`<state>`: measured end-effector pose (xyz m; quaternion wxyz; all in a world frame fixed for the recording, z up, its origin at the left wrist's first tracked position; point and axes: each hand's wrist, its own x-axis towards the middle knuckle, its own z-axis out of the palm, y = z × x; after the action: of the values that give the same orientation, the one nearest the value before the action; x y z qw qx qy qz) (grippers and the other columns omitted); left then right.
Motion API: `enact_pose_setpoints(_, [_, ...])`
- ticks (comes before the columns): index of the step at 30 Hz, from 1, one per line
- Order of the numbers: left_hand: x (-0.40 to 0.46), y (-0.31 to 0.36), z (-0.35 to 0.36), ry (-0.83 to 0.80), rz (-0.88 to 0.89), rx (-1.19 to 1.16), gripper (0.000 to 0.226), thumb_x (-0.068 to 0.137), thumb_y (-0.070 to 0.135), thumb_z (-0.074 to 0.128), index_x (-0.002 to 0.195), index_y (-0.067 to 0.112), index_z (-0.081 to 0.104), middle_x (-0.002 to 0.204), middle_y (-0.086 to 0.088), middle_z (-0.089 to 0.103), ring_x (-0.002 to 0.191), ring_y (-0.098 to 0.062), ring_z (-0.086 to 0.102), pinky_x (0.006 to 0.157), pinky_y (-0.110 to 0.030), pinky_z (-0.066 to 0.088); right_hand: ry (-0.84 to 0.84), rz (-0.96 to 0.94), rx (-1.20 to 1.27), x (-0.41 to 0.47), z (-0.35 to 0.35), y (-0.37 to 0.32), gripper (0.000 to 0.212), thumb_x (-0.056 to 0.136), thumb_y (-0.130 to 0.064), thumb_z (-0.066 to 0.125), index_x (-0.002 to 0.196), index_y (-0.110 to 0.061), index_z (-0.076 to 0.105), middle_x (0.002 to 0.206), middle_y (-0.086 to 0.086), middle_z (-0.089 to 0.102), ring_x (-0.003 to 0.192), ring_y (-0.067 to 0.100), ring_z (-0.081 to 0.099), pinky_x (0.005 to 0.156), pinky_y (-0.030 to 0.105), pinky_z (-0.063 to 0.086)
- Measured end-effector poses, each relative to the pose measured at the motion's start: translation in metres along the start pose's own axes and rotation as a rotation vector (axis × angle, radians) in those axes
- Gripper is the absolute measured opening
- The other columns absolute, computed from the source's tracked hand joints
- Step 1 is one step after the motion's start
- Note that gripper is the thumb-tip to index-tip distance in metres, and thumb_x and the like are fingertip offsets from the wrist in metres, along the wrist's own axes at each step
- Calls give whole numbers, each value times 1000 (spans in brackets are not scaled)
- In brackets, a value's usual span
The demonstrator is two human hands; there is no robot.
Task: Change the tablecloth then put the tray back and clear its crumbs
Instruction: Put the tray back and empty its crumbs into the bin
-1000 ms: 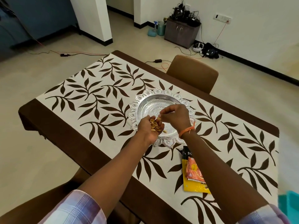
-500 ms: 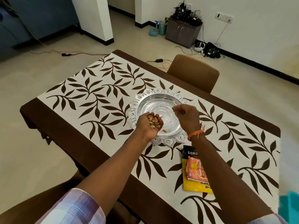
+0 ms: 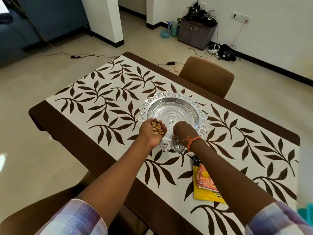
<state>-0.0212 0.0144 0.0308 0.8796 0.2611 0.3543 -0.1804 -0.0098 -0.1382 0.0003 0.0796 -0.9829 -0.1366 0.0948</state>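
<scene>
A silver tray (image 3: 171, 96) with a scalloped rim lies on the white tablecloth (image 3: 101, 100) printed with brown leaves. My left hand (image 3: 151, 135) is palm up over the tray's near left rim, cupped round a small pile of tan nut shells (image 3: 157, 128). My right hand (image 3: 183, 133) reaches into the near part of the tray, knuckles up. Its fingertips are bunched downward on the tray's floor, and whatever they pinch is hidden under them. The rest of the tray's bowl looks bare.
Yellow and orange snack packets (image 3: 205, 183) lie on the cloth under my right forearm. A brown chair (image 3: 207, 75) stands at the table's far side and another (image 3: 50, 206) at the near edge. Cables and a small cabinet (image 3: 196, 32) sit on the floor beyond.
My right hand dropped from above the tray's right side to its near floor, where a loose shell lay. My left hand stayed cupped with its shells.
</scene>
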Motion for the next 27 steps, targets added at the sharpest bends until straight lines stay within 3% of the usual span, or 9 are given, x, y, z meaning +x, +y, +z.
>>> enact_pose_setpoints(4, [-2,-5,0,8,5,30,39,103,24,35,69,13,50,65,-6,51,58,-18,47,59,-27,43,1,30,162,-4,-14,0,2,79,-9,70,79,-7,68,84,12,69,78,24,66,70,31,54])
enact_pose_setpoints(7, [-5,-10,0,20,-4,41,39,103,24,35,69,12,51,66,-6,51,59,-18,48,61,-27,44,253,153,511,-18,-35,-8,13,72,-10,80,67,-9,67,71,5,69,63,16,65,65,33,56])
enact_pose_setpoints(10, [-11,-22,2,17,-15,51,38,103,24,37,70,12,51,67,-6,53,57,-17,52,62,-28,45,483,172,746,-48,-51,-24,15,72,-15,82,74,-15,67,70,-4,67,64,10,65,61,20,55])
enact_pose_setpoints(12, [-18,-30,4,-8,-19,37,36,102,25,38,71,13,52,67,-5,55,57,-16,54,66,-29,46,506,74,769,-68,-54,-38,17,73,-13,80,86,-15,70,76,-7,69,70,3,64,64,14,52])
enact_pose_setpoints(15, [-30,-44,4,-56,-57,53,32,101,28,41,77,13,57,71,-5,58,66,-17,57,70,-29,49,581,-88,568,-91,-46,-53,25,70,-5,79,93,-14,76,87,1,74,82,14,66,75,21,49])
enact_pose_setpoints(18, [-50,-59,5,-52,-107,74,27,99,27,43,88,9,61,80,-8,62,73,-19,61,73,-31,52,642,-25,620,-118,-40,-55,39,67,-4,80,104,-16,74,105,2,71,100,13,63,88,21,48])
enact_pose_setpoints(20, [-68,-71,9,-46,-107,25,28,100,23,43,78,10,56,67,-6,59,63,-16,56,64,-27,49,683,184,935,-145,-31,-54,39,73,-6,77,109,-20,70,111,-2,68,108,9,62,90,22,50])
enact_pose_setpoints(24, [-121,-118,7,-160,-89,90,34,100,23,42,69,13,52,56,-2,53,55,-16,48,58,-27,43,639,529,2100,-200,-16,-70,23,88,-13,57,107,-6,67,113,12,68,115,28,62,99,39,49])
enact_pose_setpoints(27, [-163,-168,-13,-233,-21,280,32,99,22,45,69,13,53,57,-5,51,51,-17,47,54,-28,41,705,602,2357,-248,-6,-86,27,97,-28,46,101,-12,67,104,7,69,101,20,66,96,36,48])
